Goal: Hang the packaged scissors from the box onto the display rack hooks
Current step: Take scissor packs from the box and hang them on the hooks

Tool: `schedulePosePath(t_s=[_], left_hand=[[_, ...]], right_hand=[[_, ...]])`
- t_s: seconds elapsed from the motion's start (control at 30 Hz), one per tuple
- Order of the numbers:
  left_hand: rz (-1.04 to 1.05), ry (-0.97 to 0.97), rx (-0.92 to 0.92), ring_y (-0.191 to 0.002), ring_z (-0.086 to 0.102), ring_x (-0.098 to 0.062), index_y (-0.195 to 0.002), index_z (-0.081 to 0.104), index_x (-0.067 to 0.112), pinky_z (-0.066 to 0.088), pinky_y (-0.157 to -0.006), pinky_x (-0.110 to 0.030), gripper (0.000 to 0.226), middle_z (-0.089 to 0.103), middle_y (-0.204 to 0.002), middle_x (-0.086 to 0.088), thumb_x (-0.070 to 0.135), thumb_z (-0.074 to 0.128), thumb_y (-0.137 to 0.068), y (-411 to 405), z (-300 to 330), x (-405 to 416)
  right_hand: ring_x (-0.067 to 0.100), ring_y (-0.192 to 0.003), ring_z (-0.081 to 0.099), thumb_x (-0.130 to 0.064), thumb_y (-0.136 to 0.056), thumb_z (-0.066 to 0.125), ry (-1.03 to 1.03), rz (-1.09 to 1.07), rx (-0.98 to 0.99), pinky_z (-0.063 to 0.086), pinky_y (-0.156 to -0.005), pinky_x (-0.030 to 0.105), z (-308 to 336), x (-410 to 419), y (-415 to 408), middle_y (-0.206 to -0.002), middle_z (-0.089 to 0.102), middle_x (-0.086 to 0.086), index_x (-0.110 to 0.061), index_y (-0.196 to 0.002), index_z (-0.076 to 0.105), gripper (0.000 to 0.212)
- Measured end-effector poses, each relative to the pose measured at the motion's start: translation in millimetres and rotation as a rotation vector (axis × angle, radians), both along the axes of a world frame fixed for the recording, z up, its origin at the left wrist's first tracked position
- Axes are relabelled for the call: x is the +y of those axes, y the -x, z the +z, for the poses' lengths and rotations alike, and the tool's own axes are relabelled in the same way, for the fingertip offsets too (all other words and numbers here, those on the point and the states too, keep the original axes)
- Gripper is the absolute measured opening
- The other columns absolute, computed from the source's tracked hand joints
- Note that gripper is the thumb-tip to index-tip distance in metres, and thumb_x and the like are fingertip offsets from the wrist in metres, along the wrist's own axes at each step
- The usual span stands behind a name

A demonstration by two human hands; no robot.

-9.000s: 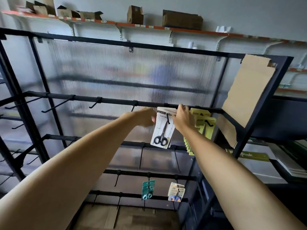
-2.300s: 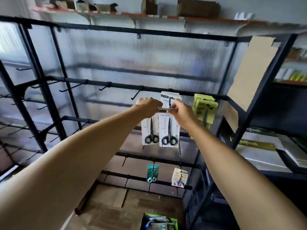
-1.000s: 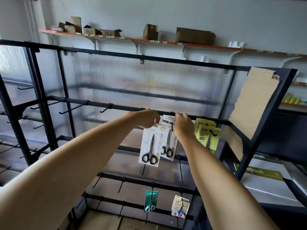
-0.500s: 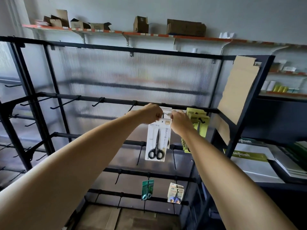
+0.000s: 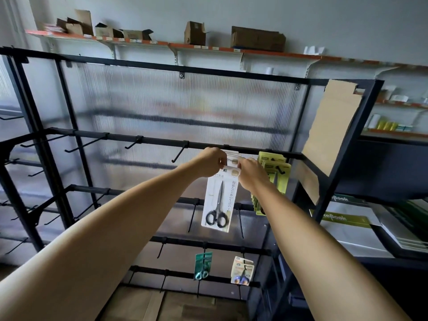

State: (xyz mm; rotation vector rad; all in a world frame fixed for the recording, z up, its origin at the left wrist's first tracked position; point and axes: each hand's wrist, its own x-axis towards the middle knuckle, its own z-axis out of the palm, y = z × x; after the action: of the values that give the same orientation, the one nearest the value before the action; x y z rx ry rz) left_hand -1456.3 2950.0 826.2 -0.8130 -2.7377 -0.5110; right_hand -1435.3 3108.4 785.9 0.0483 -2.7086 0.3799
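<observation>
A white card pack of black-handled scissors (image 5: 217,202) hangs down from my two hands at the top rail of the black display rack (image 5: 150,140). My left hand (image 5: 212,161) pinches the pack's top left corner. My right hand (image 5: 251,173) pinches its top right corner. More white packs (image 5: 232,156) sit just behind on the hook, which my fingers hide. The box is out of view.
Yellow-green packs (image 5: 274,172) hang on the hook to the right. Bare hooks (image 5: 179,154) stick out along the rail to the left. Lower down hang a teal scissors pack (image 5: 202,265) and a beige one (image 5: 242,269). A cardboard sheet (image 5: 333,126) leans on the rack's right post.
Both hands stay at the top rail with the pack; it now hangs straighter and covers the packs behind. The camera has shifted slightly.
</observation>
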Motion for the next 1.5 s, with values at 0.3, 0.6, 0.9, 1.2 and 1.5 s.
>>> schedulePosePath(t_s=[0.3, 0.6, 0.9, 1.2, 1.5], left_hand=[[0.080, -0.015, 0.020, -0.072, 0.054, -0.022, -0.084, 0.062, 0.011, 0.042, -0.054, -0.027, 0.019, 0.057, -0.077, -0.002, -0.001, 0.050, -0.092, 10.9, -10.7, 3.5], [0.314, -0.078, 0.102, -0.087, 0.061, -0.029, -0.120, 0.047, 0.009, 0.044, -0.061, -0.035, 0.036, 0.060, -0.109, -0.010, 0.030, 0.059, -0.094, 29.5, -19.4, 8.1], [0.322, 0.012, -0.108, -0.081, 0.060, -0.028, -0.105, 0.054, 0.013, 0.050, -0.065, -0.034, 0.027, 0.064, -0.100, -0.009, 0.035, 0.058, -0.091, 18.4, -68.6, -13.6], [0.224, 0.147, -0.402, -0.094, 0.062, -0.029, -0.114, 0.058, 0.017, 0.050, -0.073, -0.032, 0.027, 0.064, -0.110, -0.007, 0.030, 0.057, -0.091, -31.7, -193.7, -13.4], [0.098, 0.407, -0.625, -0.106, 0.061, -0.032, -0.123, 0.057, 0.020, 0.049, -0.082, -0.035, 0.033, 0.063, -0.118, -0.009, 0.028, 0.056, -0.091, -73.9, -335.3, 22.6]], right_hand=[[0.027, -0.093, 0.057, 0.008, -0.089, 0.044, -0.039, -0.069, -0.028, 0.045, -0.070, 0.034, 6.7, 4.5, 9.0, -0.104, 0.058, 0.010, -0.006, -0.109, 0.058, 0.029], [0.025, -0.093, 0.060, 0.002, -0.092, 0.048, 0.060, -0.104, -0.069, 0.054, -0.082, 0.043, -4.9, -4.4, 11.0, -0.107, 0.058, 0.010, -0.008, -0.129, 0.045, 0.038], [0.028, -0.094, 0.057, -0.009, -0.094, 0.049, 0.137, -0.030, -0.202, 0.037, -0.071, 0.032, -59.6, -10.3, -6.0, -0.114, 0.060, 0.016, -0.002, -0.118, 0.053, 0.026], [0.034, -0.103, 0.059, -0.019, -0.095, 0.051, 0.185, 0.005, -0.463, 0.048, -0.079, 0.035, -179.0, -13.6, -51.7, -0.117, 0.060, 0.015, -0.008, -0.114, 0.053, 0.022], [0.036, -0.108, 0.059, -0.024, -0.091, 0.054, 0.382, -0.142, -0.720, 0.048, -0.086, 0.039, -331.8, 6.2, -121.2, -0.115, 0.061, 0.019, -0.006, -0.109, 0.054, 0.025]])
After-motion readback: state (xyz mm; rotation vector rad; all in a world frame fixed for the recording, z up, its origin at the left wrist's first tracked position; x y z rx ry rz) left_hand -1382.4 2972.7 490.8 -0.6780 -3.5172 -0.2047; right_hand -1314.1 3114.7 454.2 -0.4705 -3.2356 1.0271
